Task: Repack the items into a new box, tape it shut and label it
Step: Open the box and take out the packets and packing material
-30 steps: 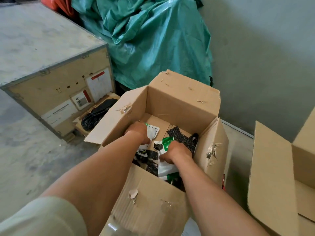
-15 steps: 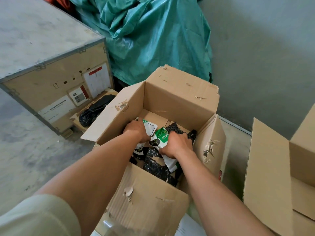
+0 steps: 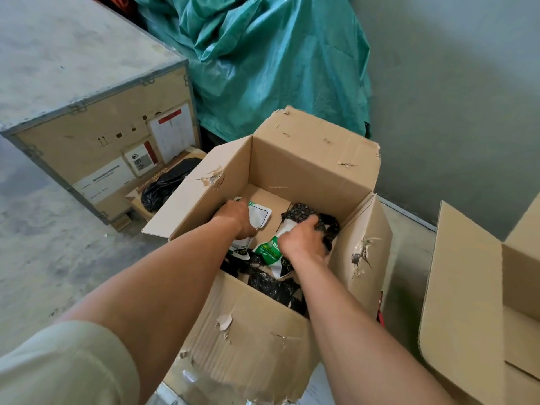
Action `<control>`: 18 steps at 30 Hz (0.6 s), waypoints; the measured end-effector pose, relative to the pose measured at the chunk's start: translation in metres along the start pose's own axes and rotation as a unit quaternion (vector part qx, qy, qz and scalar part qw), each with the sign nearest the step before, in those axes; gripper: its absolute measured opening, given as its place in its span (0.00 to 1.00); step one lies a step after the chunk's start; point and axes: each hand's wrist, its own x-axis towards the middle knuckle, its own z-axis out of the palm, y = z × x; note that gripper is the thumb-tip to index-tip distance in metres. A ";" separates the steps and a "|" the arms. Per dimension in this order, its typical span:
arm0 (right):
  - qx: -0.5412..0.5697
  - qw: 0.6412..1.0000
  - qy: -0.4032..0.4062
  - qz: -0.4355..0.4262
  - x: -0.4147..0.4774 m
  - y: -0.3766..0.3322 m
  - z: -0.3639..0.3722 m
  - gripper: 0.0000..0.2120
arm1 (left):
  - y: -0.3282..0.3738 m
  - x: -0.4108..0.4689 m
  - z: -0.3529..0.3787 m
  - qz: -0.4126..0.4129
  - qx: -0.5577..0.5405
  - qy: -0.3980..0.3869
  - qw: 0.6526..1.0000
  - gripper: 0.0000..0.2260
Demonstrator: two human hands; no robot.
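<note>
Here, both forearms reached down into the worn cardboard box (image 3: pixel 315 159), whose flaps stood open and whose walls showed torn patches. The left hand (image 3: pixel 236 219) lay near the box's left wall, its fingers curled round the edge of a white pouch (image 3: pixel 260 214); the fingertips themselves were hidden behind the hand. The right hand (image 3: pixel 301 241), just beside it, was closed over a green-and-white pouch (image 3: pixel 267 249), with its fingers against a black bubble-wrap packet (image 3: pixel 302 213) toward the right wall. Further black packets (image 3: pixel 271 285) lay in the near part of the box, below the wrists. A second cardboard box (image 3: pixel 461 287) stood open on the concrete floor (image 3: pixel 43 244) to the right, apart from the first. Behind, a wooden crate (image 3: pixel 87 135) bearing paper labels stood at left, and a green tarpaulin (image 3: pixel 277 54) lay bunched against the wall.
</note>
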 end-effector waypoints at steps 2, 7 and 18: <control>0.032 0.996 -0.057 0.062 0.000 -0.002 0.014 0.39 | 0.000 0.000 0.000 0.000 0.007 -0.002 1.000 0.34; 0.028 0.994 -0.058 0.093 0.008 0.002 0.021 0.42 | -0.001 0.004 0.002 0.002 0.007 0.003 1.000 0.34; -0.079 0.993 -0.090 0.004 -0.026 0.003 -0.051 0.19 | 0.014 -0.013 -0.017 0.019 0.006 0.013 1.000 0.37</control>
